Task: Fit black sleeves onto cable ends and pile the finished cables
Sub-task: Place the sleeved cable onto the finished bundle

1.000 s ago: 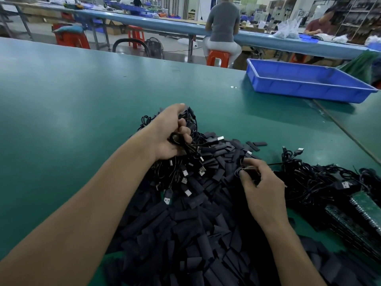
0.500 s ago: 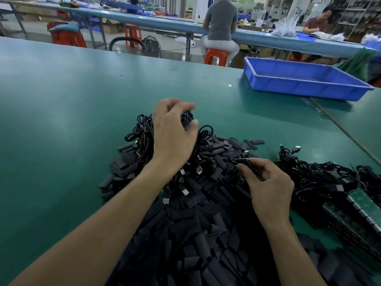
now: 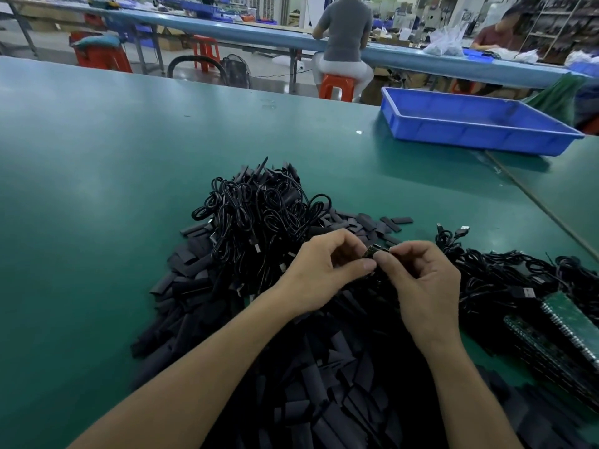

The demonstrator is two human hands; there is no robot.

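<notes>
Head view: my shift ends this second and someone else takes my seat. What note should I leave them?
Left hand: pinches a small cable end.
Right hand: pinches the same piece from the other side. I cannot tell whether a sleeve is on it yet.
Things: loose black sleeves are heaped nearest you, with the coiled cable pile beyond them. The tangled cables lie to the right, beside the green circuit boards.
Done: probably the coiled cable pile.
Left: finish the held piece, then likely the tangled cables.

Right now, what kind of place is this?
Probably an electronics assembly workshop: a long green workbench, heaps of black sleeves and coiled cables, a blue tray, and a worker seated at another bench.
</notes>
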